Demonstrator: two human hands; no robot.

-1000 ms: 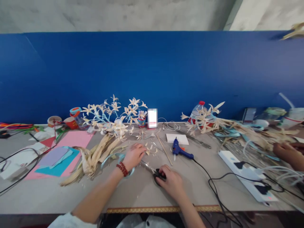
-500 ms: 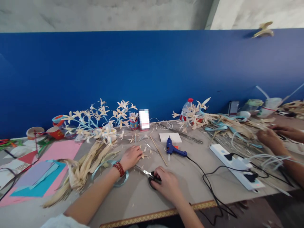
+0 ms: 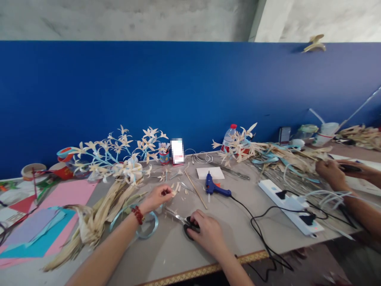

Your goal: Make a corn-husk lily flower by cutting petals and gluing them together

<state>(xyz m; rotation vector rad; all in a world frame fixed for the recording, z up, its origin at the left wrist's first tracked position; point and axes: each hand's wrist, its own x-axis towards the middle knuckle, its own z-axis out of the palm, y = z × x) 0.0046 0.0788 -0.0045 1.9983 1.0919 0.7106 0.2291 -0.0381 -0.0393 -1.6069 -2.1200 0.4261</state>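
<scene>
My right hand (image 3: pixel 210 232) grips the black handles of a pair of scissors (image 3: pixel 177 216), whose metal blades point left, low over the table. Just beyond the blade tips is my left hand (image 3: pixel 157 197), its fingertips pinched together. What they hold, if anything, is too small to make out. Beside those fingers lie small pale cut pieces (image 3: pixel 176 188) that look like dried husk. A loop of light blue ribbon (image 3: pixel 155 226) curls under my left wrist. Farther back stand pale husk flowers (image 3: pixel 125 141) on light blue stems.
A blue glue gun (image 3: pixel 216 186) rests by a white card (image 3: pixel 210 173) and a thin stick (image 3: pixel 196 190). Dried husks (image 3: pixel 95 218) and coloured paper (image 3: pixel 56 242) lie left. A power strip (image 3: pixel 290 212) with cables lies right, near another person's hands (image 3: pixel 331 174).
My left hand has lifted slightly and drawn left from the small pieces, its fingers curling into a pinch. My right hand stays on the scissors. The view has shifted slightly.
</scene>
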